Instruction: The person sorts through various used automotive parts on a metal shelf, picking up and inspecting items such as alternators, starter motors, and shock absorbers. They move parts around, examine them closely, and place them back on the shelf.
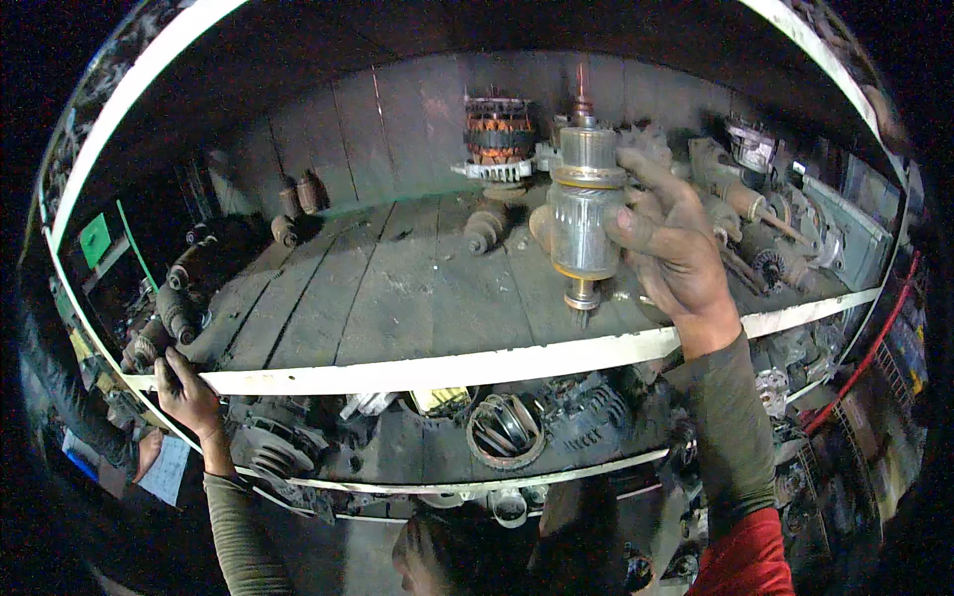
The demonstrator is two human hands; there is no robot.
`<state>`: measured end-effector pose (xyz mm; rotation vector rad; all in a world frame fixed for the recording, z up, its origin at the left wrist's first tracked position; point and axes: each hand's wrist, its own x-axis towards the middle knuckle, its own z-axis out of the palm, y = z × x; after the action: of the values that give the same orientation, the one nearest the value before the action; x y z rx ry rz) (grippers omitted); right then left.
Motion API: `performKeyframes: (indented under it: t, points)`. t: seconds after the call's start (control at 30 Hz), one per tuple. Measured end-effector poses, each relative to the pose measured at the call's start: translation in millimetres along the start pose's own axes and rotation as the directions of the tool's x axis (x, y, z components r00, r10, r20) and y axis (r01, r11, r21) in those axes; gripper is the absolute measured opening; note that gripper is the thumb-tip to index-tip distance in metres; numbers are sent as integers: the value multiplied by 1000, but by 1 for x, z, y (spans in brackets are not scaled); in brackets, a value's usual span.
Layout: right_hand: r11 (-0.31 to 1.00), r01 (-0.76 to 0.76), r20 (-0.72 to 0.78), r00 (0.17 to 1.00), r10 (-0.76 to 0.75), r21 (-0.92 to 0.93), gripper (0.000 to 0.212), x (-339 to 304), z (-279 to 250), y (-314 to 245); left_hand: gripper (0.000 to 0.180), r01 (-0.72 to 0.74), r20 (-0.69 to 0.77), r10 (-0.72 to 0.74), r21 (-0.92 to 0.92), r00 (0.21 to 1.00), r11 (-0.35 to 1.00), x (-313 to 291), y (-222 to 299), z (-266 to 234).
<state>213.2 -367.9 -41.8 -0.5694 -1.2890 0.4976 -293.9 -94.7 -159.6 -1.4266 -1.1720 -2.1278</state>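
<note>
Right of centre over the grey plank shelf (pixel 383 288), the right hand (pixel 681 243) clamps a shiny silver metal cylinder (pixel 584 217) nearly upright; gripping its body should steady it. The left hand (pixel 190 399) meets the white shelf edge (pixel 427 369), grip unclear.

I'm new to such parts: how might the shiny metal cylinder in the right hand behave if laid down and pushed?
The shiny metal cylinder would likely roll, its body being round. It is probably rigid and heavy for its size, looking mostly metal. Its smooth sides could slip in the right hand.
</note>
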Motion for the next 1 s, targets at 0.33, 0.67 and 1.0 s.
performKeyframes:
  t: [0.33, 0.67, 1.0]
  points:
    - [995, -41, 12, 999, 42, -90, 82, -3, -9, 8, 39, -353, 42, 351, 165, 935, 921, 0, -12, -5]
    - [990, 0, 142, 990, 21, -143, 88, -4, 0, 1, 27, -189, -2, 189, -2, 982, 982, -2, 37, -4]
    - [984, -2, 139, 990, 27, -179, 86, -6, -2, 1, 25, -237, 10, 237, 34, 971, 971, -1, 39, -4]
